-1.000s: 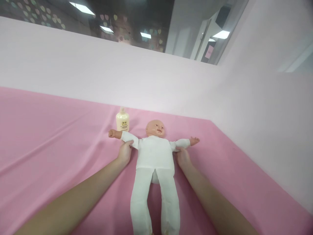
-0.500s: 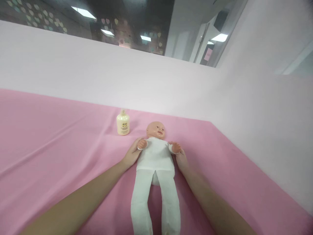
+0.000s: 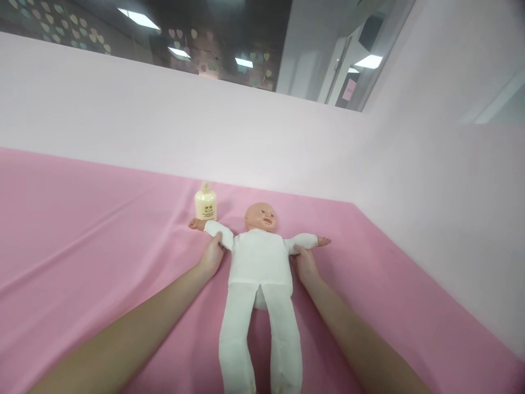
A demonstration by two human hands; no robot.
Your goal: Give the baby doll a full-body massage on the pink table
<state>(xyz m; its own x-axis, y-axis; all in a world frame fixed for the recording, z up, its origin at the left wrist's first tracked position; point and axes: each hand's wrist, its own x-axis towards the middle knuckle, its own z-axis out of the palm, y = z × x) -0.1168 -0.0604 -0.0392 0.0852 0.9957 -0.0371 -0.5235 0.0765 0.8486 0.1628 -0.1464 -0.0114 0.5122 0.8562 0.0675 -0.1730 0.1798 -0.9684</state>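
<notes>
A baby doll (image 3: 260,257) with a white cloth body lies on its back on the pink cloth (image 3: 123,230), head away from me and legs toward me. Both of its arms stretch out sideways. My left hand (image 3: 212,255) is closed round the doll's arm on the left, thumb on top near the elbow. On the other side, my right hand (image 3: 305,264) grips the doll's arm on the right, close to the shoulder; its lower fingers are hidden under the sleeve.
A cream-coloured pump bottle (image 3: 205,202) stands behind the doll's hand on the left, its base partly covered. Beyond the cloth rises a white wall (image 3: 184,126) with a dark window (image 3: 229,33) above. Another white wall (image 3: 443,180) runs along the right.
The doll's arms have swung outward from its chest to a spread position, held by my hands. My left hand has shifted slightly left. The doll's body has stayed in place.
</notes>
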